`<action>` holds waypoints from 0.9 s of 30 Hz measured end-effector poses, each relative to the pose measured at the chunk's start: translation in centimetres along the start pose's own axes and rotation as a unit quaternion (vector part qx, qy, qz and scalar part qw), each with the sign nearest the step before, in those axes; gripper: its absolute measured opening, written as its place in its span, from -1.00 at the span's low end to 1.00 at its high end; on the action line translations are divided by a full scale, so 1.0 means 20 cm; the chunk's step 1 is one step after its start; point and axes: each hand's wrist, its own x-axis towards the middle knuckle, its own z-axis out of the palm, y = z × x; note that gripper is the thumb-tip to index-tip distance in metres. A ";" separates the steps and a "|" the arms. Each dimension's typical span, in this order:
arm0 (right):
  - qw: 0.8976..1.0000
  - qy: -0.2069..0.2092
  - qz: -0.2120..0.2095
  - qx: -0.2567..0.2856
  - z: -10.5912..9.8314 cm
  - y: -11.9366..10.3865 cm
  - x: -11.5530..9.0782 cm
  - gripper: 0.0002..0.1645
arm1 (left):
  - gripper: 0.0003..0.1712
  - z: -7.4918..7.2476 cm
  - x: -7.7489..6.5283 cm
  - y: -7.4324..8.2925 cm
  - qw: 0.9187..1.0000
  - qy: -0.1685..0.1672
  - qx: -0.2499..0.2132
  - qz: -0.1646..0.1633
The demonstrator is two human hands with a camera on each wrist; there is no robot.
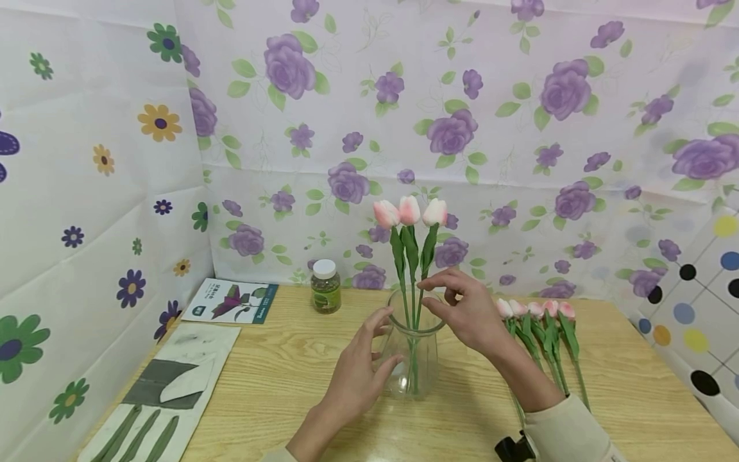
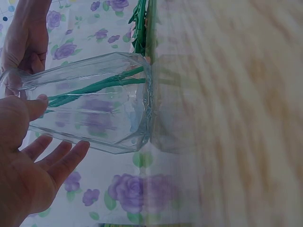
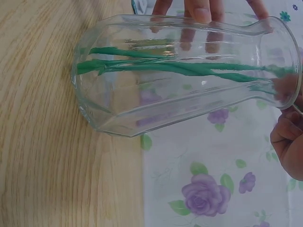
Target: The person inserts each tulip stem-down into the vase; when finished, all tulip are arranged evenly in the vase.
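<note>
A clear glass vase (image 1: 411, 359) stands upright on the wooden table. Three pink-and-white artificial tulips (image 1: 409, 210) rise from its mouth, their green stems (image 3: 180, 68) running down inside the glass. At the rim, my right hand (image 1: 470, 311) has thumb and forefinger at the stem of the rightmost tulip (image 1: 434, 213), pinching it. My left hand (image 1: 360, 372) is around the vase's left side with fingers spread and relaxed; in the left wrist view its fingertips (image 2: 80, 147) are right at the glass.
Several more tulips (image 1: 537, 311) lie on the table (image 1: 277, 385) at the right, partly behind my forearm. A white-capped jar (image 1: 326, 289) stands at the back, left of the vase. A printed booklet (image 1: 231, 300) and a long printed packet (image 1: 167, 378) lie farther left.
</note>
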 end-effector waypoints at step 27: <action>0.996 0.040 0.072 0.046 -0.31 0.20 -0.12 -0.78 | -0.03 0.00 0.00 0.02 1.000 0.007 -0.011 -0.002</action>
